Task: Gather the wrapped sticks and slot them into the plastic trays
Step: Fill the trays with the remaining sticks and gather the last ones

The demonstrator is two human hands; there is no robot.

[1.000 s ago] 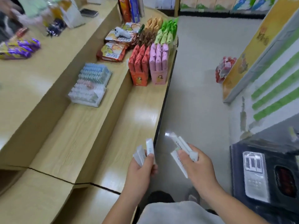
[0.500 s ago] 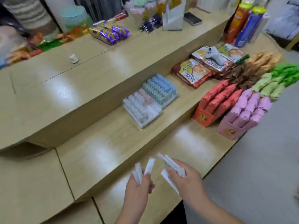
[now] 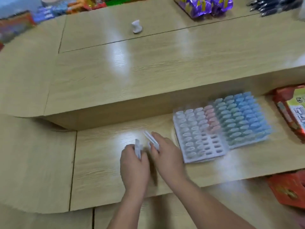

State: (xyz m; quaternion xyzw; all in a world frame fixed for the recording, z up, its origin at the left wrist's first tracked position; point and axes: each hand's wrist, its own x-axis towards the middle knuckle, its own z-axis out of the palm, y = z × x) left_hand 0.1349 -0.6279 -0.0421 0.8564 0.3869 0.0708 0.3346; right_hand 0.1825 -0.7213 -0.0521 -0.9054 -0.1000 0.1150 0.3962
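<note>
Head view: the pale wooden tabletop [image 3: 102, 162] steps down toward the person. On its lower ledge the plastic trays [image 3: 206, 160] lie side by side, at about 2 o'clock from the hands. They are nearly full of white, pink, green and blue sticks, and empty slots show only toward the white tray's 5 o'clock corner. The left hand [image 3: 133, 164] grips a small bundle of wrapped sticks [image 3: 137, 148] upright. The right hand [image 3: 166, 152], near the white tray's 9 o'clock edge, pinches a fan of sticks [image 3: 151, 138] pointing toward 11 o'clock. Blur hides how many each holds. To do this step well, I judge, the left hand should serve as the store. The right hand can then feed one stick at a time, upright and end-down, into the nearest empty slots without knocking the seated rows.
</note>
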